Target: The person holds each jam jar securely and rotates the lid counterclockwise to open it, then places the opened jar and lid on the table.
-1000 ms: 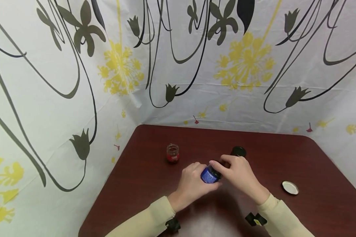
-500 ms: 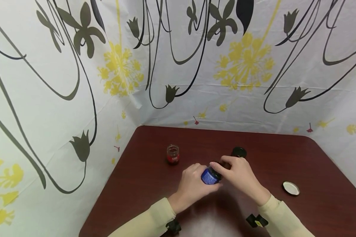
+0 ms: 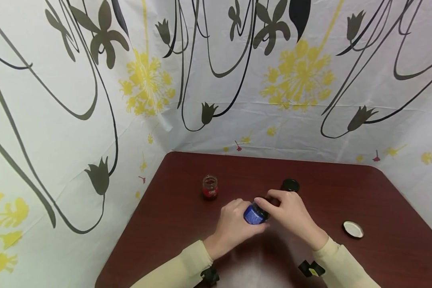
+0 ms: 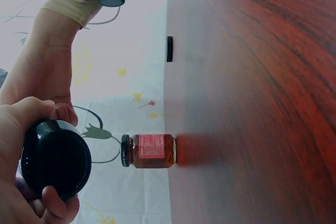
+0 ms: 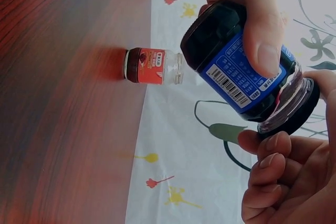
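Note:
In the right wrist view a dark jar with a blue label is tilted, its black lid towards the lower right. The left hand is wrapped round the jar's body, thumb over the label. Fingers of the right hand pinch the lid's rim. The left wrist view shows the jar's round dark end facing the camera, with fingers round it. Whether the lid is loose on the jar cannot be told.
A lidless glass jar with a red label stands at the table's back left. Behind the right hand is a dark-lidded jar, red-labelled in the left wrist view. A loose lid lies at the right, white inside up. Patterned cloth hangs behind.

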Demonstrator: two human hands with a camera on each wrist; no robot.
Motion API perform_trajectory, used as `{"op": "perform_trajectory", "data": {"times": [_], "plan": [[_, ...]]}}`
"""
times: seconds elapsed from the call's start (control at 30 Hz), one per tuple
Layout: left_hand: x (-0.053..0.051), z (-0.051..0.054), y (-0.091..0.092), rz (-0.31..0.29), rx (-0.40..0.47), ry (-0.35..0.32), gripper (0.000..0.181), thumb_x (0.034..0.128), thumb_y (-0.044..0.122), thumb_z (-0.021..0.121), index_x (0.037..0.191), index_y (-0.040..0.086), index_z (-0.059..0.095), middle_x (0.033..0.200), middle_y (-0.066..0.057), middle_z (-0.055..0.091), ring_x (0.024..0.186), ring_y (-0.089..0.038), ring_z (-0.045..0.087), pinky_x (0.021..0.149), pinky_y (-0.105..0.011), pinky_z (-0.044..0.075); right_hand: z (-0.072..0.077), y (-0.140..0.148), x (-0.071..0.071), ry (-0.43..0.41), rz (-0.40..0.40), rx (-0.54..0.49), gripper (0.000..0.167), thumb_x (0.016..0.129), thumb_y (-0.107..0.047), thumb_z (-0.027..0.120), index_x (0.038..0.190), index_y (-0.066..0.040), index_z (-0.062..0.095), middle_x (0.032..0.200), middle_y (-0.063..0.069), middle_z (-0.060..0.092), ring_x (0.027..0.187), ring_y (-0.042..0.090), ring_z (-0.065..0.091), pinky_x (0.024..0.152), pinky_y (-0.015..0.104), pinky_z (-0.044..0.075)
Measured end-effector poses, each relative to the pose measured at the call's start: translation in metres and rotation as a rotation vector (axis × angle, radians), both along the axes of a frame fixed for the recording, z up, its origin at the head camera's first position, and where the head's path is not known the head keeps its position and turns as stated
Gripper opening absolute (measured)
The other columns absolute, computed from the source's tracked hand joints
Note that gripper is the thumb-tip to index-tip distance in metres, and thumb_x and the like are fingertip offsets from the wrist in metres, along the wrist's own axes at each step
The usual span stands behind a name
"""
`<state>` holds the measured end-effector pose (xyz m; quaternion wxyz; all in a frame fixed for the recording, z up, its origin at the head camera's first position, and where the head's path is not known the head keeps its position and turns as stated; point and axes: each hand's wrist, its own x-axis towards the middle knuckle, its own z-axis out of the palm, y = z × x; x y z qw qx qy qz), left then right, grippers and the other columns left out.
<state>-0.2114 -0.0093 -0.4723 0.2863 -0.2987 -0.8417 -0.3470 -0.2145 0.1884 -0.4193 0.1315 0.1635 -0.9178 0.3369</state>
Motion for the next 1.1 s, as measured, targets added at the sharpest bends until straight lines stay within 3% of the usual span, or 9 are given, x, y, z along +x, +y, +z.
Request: {"op": "perform_trajectory", "data": {"times": [1.1], "plan": [[0.0001,-0.0001,-0.0009,-0.007,-0.023,0.011,0.052,0.0736,0.06,0.082,0.098,0.015,0.071,0.084,0.01,0.062,0.075,-0.002,0.054,0.065,-0.016,0.047,-0.0024,0.0046,-0.0005,-0.008,0.084,-0.032,0.017,0.093,-0.054,0.065,0.09,-0.037,0.067,0.064,-0.011,0.055,0.056,0.009,0.049,0.051,0.028,0.041]]}}
